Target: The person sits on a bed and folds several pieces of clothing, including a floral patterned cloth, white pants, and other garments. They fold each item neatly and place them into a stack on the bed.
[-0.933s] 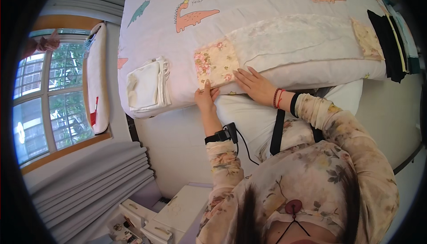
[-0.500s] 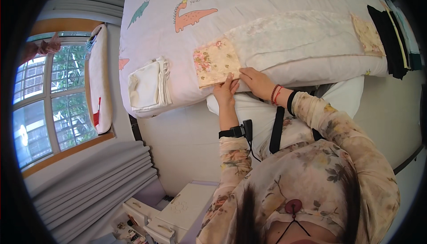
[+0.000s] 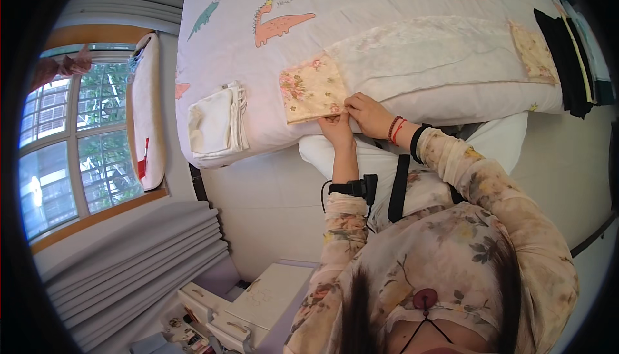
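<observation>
A yellow floral cloth [image 3: 314,89] with pink flowers lies on the near edge of the bed, its left end folded into a flat square. From there a pale, lacy-looking stretch of fabric [image 3: 425,54] runs right to another yellow floral end [image 3: 535,51]. My left hand [image 3: 337,129] pinches the square's near edge close to its right corner, thumb partly hidden. My right hand [image 3: 369,113] is closed at that same corner, fingertips touching the left hand's; the fabric between them is mostly hidden.
Folded white cloth [image 3: 218,120] lies left of the floral square. Dark and light folded clothes [image 3: 567,64] hang over the bed's right end. The bed cover [image 3: 361,6] has dinosaur prints. A window [image 3: 84,135], grey curtain [image 3: 135,257] and white drawer cabinet [image 3: 264,296] are at left.
My left hand has slid right along the cloth's near edge to the corner, beside my right hand. My right hand has shifted slightly left.
</observation>
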